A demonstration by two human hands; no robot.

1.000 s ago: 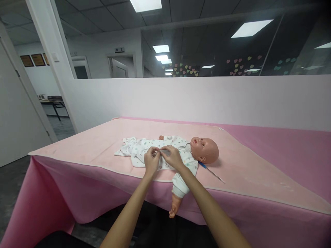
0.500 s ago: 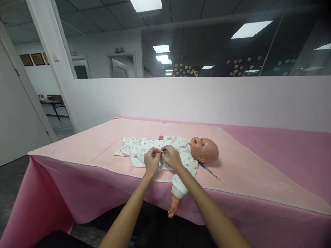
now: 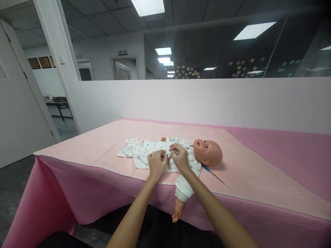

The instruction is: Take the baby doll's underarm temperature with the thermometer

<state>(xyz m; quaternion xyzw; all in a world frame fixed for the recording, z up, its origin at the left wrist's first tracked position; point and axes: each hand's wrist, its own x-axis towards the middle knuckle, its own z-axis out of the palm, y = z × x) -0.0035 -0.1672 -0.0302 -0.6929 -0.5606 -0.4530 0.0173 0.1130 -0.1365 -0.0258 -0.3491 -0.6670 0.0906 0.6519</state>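
Observation:
A baby doll [image 3: 209, 153] lies on its back across the table, its head to the right. It wears a white printed baby outfit [image 3: 144, 150]. Over the outfit's front, my left hand [image 3: 157, 163] is closed in a pinch. Just right of it, my right hand [image 3: 179, 157] also pinches, with bent fingers. A thin pale strip, which looks like a tie of the outfit, runs between the fingertips; its ends are hidden. The doll's near arm [image 3: 178, 208] hangs over the table's front edge, below my right wrist.
A thin metal rod with a blue handle [image 3: 207, 168] lies beside the doll's head. Pink cloth [image 3: 88, 186] covers the table under a peach pad [image 3: 248, 172]. A white wall [image 3: 207, 103] with a window above stands behind; a door [image 3: 23, 103] is at the left.
My hands have drawn slightly apart, my right hand shifting right and up a little over the doll's chest. The whole view has shifted slightly; the doll lies as before.

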